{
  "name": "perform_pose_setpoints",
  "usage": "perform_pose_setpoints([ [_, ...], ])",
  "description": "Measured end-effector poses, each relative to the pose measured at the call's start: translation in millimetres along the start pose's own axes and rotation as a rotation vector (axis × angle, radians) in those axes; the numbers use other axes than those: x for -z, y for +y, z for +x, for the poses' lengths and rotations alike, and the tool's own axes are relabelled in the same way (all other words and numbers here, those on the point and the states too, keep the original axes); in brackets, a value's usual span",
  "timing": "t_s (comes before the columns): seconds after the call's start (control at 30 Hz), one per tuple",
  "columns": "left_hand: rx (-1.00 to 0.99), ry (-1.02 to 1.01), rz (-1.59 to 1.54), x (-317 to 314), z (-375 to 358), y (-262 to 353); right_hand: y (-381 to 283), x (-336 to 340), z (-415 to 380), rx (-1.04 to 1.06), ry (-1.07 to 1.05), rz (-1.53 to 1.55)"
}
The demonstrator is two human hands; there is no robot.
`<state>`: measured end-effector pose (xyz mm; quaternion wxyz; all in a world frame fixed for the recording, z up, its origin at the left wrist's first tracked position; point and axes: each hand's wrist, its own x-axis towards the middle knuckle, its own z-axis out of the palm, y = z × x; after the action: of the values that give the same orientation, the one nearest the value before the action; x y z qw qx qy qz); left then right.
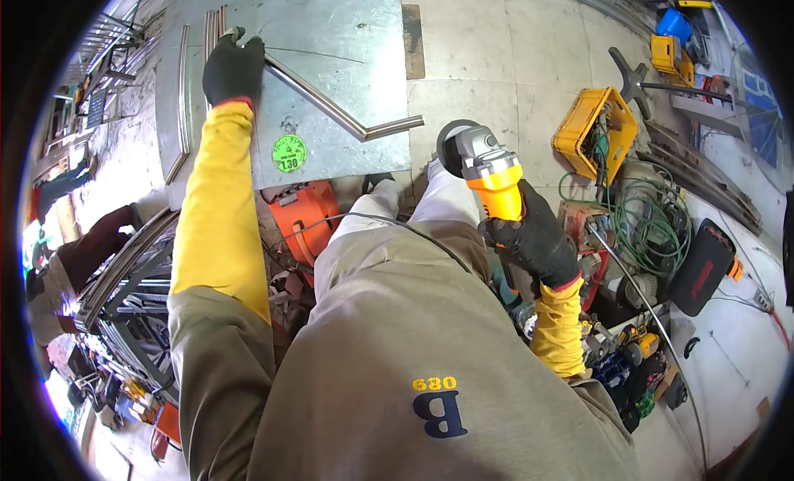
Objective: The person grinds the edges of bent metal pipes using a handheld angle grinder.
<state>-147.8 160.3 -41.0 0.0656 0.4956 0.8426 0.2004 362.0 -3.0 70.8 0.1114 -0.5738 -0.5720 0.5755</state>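
My left hand [233, 71], in a black glove, is closed around the upper end of a bent shiny metal tube [318, 99] over the metal-topped table. From the hand the tube slants down, then turns at an angle near the table's right edge. A yellow and grey angle grinder [492, 171] is gripped in my black-gloved right hand [538, 239]. Its dark disc [451, 146] faces up and left, apart from the tube's free end. Whether the disc is spinning cannot be made out.
More metal tubes [183, 100] lie along the left of the metal tabletop [364, 51], which bears a green round sticker [289, 153]. Below it stands an orange case [304, 220]. At right are a yellow crate [566, 138] and a coiled green hose [653, 224]. A person [62, 274] is at far left.
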Motion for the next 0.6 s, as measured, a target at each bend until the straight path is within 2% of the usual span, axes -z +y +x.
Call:
perform_pose_setpoints([
  [0.07,-0.09,0.072,-0.008,13,-48,39,-5,-2,-3,0.014,-0.003,0.009],
  [0.13,-0.4,0.181,-0.076,-5,-87,40,-10,-3,-3,0.046,-0.002,0.027],
  [0.2,-0.532,0.248,0.061,-10,-129,62,-12,0,-3,-0.029,-0.032,0.059],
  [0.27,-0.559,0.103,0.071,-25,-149,58,-18,3,-3,-0.105,-0.069,0.084],
  [0.6,-0.534,0.052,0.015,-24,-154,58,-47,12,11,-0.234,-0.128,0.063],
])
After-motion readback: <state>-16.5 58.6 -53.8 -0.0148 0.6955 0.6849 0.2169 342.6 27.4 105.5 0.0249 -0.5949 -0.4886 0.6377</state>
